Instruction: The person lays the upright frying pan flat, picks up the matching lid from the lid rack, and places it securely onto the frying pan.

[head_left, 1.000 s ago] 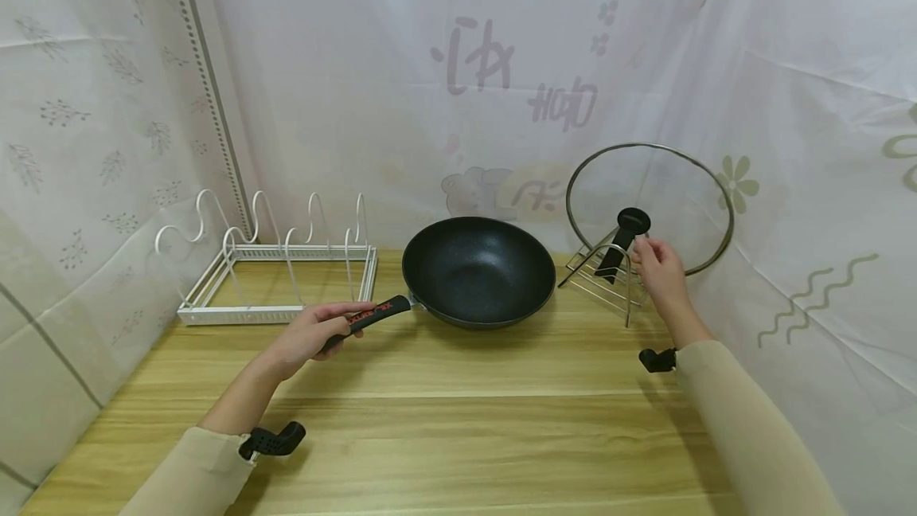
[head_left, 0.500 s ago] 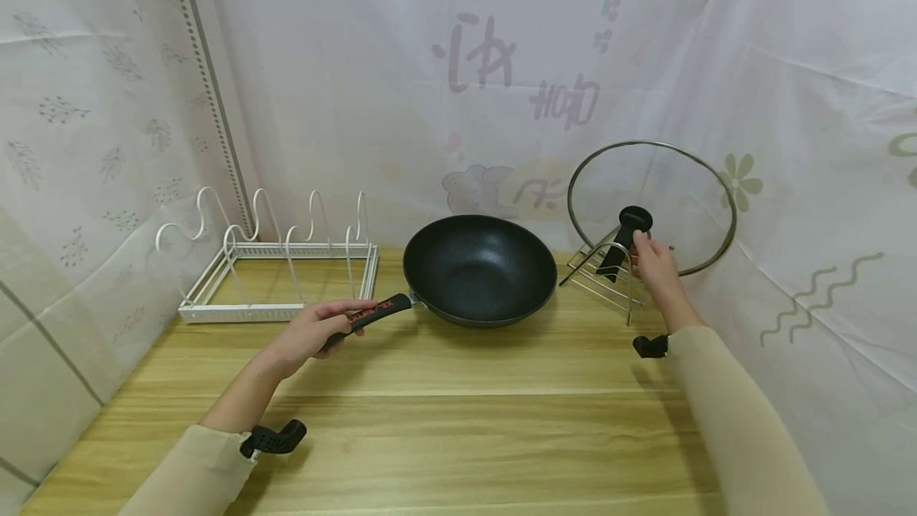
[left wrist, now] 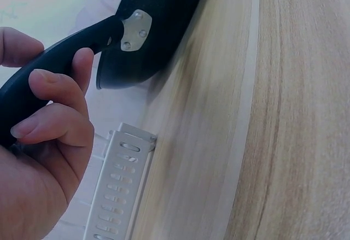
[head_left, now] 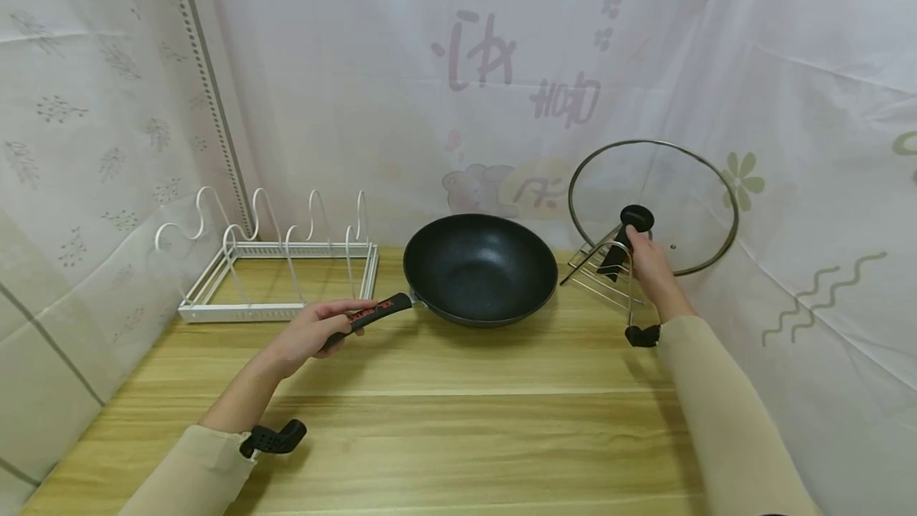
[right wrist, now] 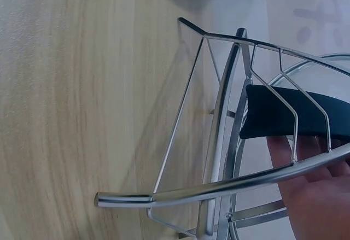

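A black wok (head_left: 480,269) sits on the wooden table, its inside tilted toward me. My left hand (head_left: 308,337) holds the wok's black handle (head_left: 380,310); curled fingers (left wrist: 60,89) show in the left wrist view. At the right, a glass lid (head_left: 680,189) with a metal rim leans upright in a small wire lid stand (right wrist: 240,184). My right hand (head_left: 653,265) grips the lid's black handle (right wrist: 295,111), thumb on the near side. Some right fingers are hidden behind the handle and the stand's wires.
A white rack (head_left: 239,314) with several curved upright dividers stands left of the wok, its end close to my left hand. Patterned curtains (head_left: 358,102) hang behind and at both sides. The wooden table top (head_left: 458,420) stretches in front of the wok.
My right hand has moved slightly left and taken hold of the lid's handle, and its forearm has shifted left. The left hand and wok stay in place.
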The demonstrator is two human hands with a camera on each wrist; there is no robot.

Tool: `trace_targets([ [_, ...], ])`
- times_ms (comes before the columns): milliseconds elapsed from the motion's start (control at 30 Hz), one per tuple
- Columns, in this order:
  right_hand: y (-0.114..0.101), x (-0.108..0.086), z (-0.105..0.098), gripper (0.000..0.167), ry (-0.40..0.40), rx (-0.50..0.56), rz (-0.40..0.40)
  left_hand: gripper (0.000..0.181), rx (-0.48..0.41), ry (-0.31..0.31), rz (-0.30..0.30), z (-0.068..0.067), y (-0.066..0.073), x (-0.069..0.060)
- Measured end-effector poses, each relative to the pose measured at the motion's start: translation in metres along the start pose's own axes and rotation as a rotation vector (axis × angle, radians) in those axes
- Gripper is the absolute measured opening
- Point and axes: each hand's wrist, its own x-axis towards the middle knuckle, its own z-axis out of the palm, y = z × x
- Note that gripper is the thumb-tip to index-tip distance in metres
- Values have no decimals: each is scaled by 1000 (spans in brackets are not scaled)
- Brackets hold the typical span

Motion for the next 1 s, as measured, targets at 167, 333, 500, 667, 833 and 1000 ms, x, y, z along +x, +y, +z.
trace_targets([
  [167,0,4,0,79,-30,61,-10,55,-6,0,-8,0,1,0],
  [333,1,9,2,75,-57,154,-33,55,-9,-3,-5,0,1,0],
  [500,1,12,4,63,-103,277,-57,56,1,-2,-1,-1,1,0],
  [667,3,13,3,53,-125,340,-82,56,3,0,0,0,1,0],
  [833,4,11,4,42,-144,381,-98,56,1,3,-5,0,1,0],
  [1000,5,9,4,40,-166,425,-97,56,1,4,-6,0,1,-1],
])
